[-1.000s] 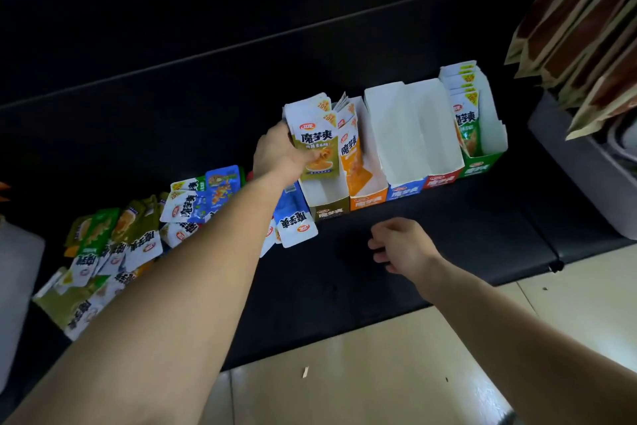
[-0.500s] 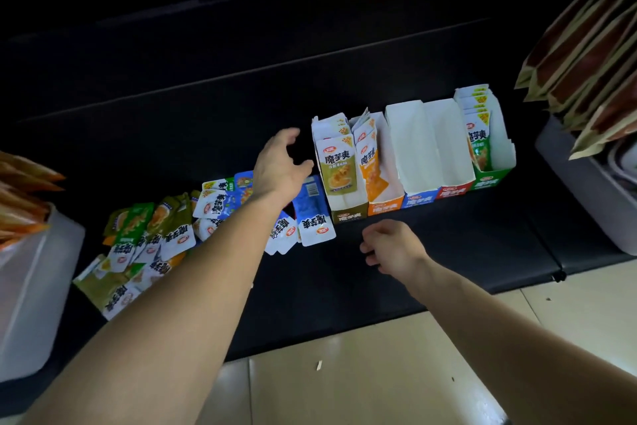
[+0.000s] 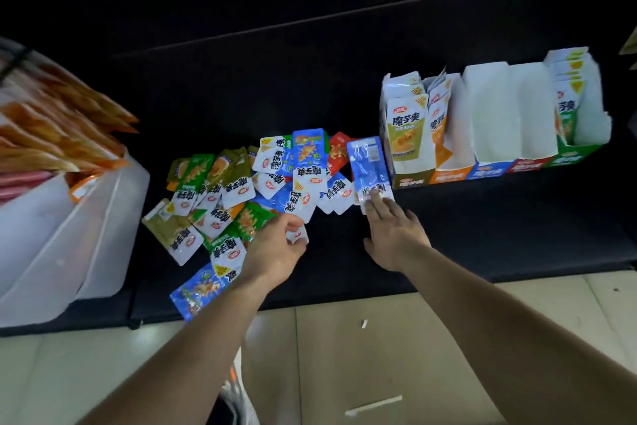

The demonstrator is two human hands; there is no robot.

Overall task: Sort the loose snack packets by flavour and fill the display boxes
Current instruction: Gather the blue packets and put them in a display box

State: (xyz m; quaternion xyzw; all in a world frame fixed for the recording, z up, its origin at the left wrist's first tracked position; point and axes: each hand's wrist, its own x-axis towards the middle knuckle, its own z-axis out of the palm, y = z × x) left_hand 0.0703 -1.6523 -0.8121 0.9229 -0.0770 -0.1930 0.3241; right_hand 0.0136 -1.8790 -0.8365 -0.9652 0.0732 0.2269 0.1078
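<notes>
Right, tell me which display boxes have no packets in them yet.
The blue-fronted box and the red-fronted box, side by side, show only bare white walls; the olive, orange and green ones hold packets.

The room is dim; the upper half of the frame sinks into near black. Light falls from above and in front, brightening the pale floor (image 3: 344,338) at the bottom and nearly washing out the white box walls (image 3: 510,114) at upper right. The orange bags (image 3: 58,128) at far left are motion-smeared. Glare glints on the blue packet (image 3: 367,162). Straight lines bow toward the edges.
</notes>
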